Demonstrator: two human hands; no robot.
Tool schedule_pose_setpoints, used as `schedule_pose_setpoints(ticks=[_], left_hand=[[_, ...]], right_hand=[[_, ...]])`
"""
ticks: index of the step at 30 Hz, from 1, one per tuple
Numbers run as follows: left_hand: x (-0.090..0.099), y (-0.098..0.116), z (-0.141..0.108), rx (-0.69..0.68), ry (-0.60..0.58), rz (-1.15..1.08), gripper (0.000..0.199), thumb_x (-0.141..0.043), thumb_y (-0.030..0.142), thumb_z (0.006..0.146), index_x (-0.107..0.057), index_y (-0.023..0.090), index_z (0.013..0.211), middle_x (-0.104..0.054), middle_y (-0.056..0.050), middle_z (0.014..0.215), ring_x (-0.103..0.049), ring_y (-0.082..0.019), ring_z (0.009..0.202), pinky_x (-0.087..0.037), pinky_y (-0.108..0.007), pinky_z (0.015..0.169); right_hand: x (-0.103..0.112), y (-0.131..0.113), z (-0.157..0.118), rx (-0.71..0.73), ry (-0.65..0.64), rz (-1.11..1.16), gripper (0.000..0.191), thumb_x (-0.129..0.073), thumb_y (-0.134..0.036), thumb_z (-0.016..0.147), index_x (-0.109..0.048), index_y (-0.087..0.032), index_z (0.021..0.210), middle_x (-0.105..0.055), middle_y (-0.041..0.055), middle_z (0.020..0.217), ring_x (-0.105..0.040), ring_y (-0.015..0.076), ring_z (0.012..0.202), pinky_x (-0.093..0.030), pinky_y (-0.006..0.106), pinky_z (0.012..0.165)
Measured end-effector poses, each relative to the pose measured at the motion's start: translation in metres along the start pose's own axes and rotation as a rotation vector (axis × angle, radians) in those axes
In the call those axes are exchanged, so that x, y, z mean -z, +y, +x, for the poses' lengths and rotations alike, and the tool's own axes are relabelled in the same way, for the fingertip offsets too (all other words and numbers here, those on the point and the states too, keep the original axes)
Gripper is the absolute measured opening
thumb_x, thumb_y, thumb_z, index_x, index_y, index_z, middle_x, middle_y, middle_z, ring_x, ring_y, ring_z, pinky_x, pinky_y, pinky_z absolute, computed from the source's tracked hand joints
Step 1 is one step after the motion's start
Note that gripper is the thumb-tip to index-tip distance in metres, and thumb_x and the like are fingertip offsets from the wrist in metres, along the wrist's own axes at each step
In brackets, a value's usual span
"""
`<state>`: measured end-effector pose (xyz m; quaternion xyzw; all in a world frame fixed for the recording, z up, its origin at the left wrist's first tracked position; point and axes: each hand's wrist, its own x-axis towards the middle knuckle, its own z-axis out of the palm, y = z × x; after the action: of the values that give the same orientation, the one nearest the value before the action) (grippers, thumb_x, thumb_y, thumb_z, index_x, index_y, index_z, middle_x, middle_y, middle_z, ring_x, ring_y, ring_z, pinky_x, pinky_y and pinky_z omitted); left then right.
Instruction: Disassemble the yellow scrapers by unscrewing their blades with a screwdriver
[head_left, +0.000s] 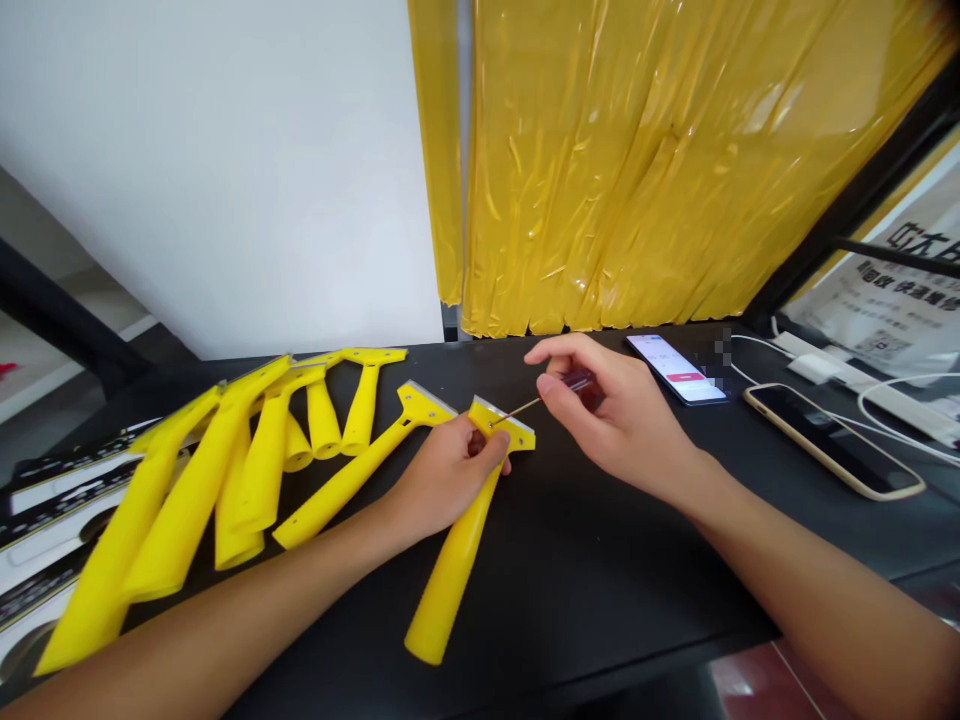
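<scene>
My left hand (pixel 448 470) is closed round the neck of a yellow scraper (pixel 454 570), just below its head. The scraper's handle points toward me over the black table. My right hand (pixel 611 405) pinches a screwdriver (pixel 526 408), whose handle is mostly hidden in the fingers. Its thin shaft reaches left to a screw spot on the scraper head. Another yellow scraper (pixel 345 480) lies just left of my left hand, its metal edge at the upper right. Several more yellow scrapers (pixel 191 485) lie overlapping at the left.
Packaged items (pixel 52 540) lie at the far left of the black table (pixel 592 600). A lit phone (pixel 675 370), a second phone with a tan case (pixel 832 440) and a white power strip (pixel 870 385) with cables lie at the right. Yellow plastic sheeting (pixel 637 160) hangs behind.
</scene>
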<state>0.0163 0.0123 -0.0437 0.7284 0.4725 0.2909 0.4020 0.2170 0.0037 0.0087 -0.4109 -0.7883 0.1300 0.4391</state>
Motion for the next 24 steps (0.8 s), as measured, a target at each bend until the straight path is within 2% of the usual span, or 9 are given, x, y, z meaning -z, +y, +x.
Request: schedule_pose_setpoints(ticks=[2,4,6,9,14,19,24], left_hand=[[0.0001,-0.0002,0.0002,0.005,-0.003,-0.013,0.035,-0.054,0.04,0.097,-0.07,0.017,0.076,-0.063,0.001,0.068,-0.054,-0.015,0.062,-0.035,-0.028,0.058],[0.0002,-0.0001,0.0002,0.008,-0.004,-0.02,0.034,-0.054,0.039,0.097,-0.07,0.017,0.077,-0.064,0.001,0.069,-0.054,-0.015,0.062,-0.036,-0.027,0.059],[0.0002,0.0002,0.0002,0.005,-0.001,-0.019,0.034,-0.054,0.039,0.097,-0.07,0.017,0.077,-0.064,0.001,0.069,-0.054,-0.015,0.062,-0.036,-0.027,0.058],[-0.0002,0.0005,-0.0001,-0.006,-0.001,-0.012,0.033,-0.054,0.038,0.097,-0.069,0.016,0.077,-0.064,0.001,0.068,-0.054,-0.014,0.061,-0.036,-0.027,0.057],[-0.0015,-0.0003,0.0001,-0.011,0.002,-0.046,0.03,-0.054,0.038,0.097,-0.069,0.017,0.08,-0.069,0.0,0.075,-0.06,-0.015,0.067,-0.041,-0.026,0.061],[-0.0004,-0.0004,0.0006,0.005,0.027,-0.016,0.032,-0.054,0.038,0.096,-0.07,0.017,0.078,-0.067,0.0,0.071,-0.059,-0.016,0.064,-0.039,-0.028,0.06],[-0.0002,-0.0012,0.0009,0.007,0.013,-0.015,0.03,-0.053,0.038,0.096,-0.067,0.017,0.08,-0.069,-0.002,0.075,-0.062,-0.017,0.068,-0.042,-0.028,0.063]], right_hand=[[0.0006,0.001,0.0001,-0.002,0.04,-0.081,0.013,-0.056,-0.032,0.099,-0.064,-0.022,0.099,-0.059,-0.0014,0.073,-0.052,0.0112,0.058,-0.038,0.026,0.054],[0.0015,0.0018,0.0001,0.009,0.055,-0.101,0.017,-0.054,-0.034,0.1,-0.065,-0.022,0.097,-0.061,-0.0014,0.072,-0.052,0.0108,0.057,-0.037,0.026,0.054],[0.0026,0.0017,-0.0001,0.03,0.017,-0.057,0.016,-0.051,-0.029,0.1,-0.063,-0.022,0.109,-0.06,-0.0017,0.074,-0.051,0.0107,0.057,-0.037,0.025,0.053],[0.0039,0.0006,-0.0007,0.043,-0.048,-0.025,0.029,-0.053,-0.022,0.097,-0.056,-0.023,0.126,-0.059,-0.002,0.079,-0.053,0.0111,0.059,-0.041,0.025,0.056],[0.0061,0.0,-0.0005,0.027,0.015,-0.16,0.014,-0.056,-0.031,0.099,-0.065,-0.022,0.104,-0.063,-0.0033,0.071,-0.056,0.0101,0.057,-0.039,0.025,0.056],[0.0065,0.0011,0.0002,0.019,-0.047,-0.075,0.024,-0.053,-0.021,0.097,-0.059,-0.022,0.121,-0.054,-0.0049,0.07,-0.048,0.0096,0.054,-0.039,0.024,0.054],[0.005,0.0058,0.0016,-0.006,-0.05,-0.058,0.018,-0.055,-0.026,0.097,-0.062,-0.022,0.113,-0.048,-0.0055,0.068,-0.045,0.01,0.056,-0.038,0.025,0.054]])
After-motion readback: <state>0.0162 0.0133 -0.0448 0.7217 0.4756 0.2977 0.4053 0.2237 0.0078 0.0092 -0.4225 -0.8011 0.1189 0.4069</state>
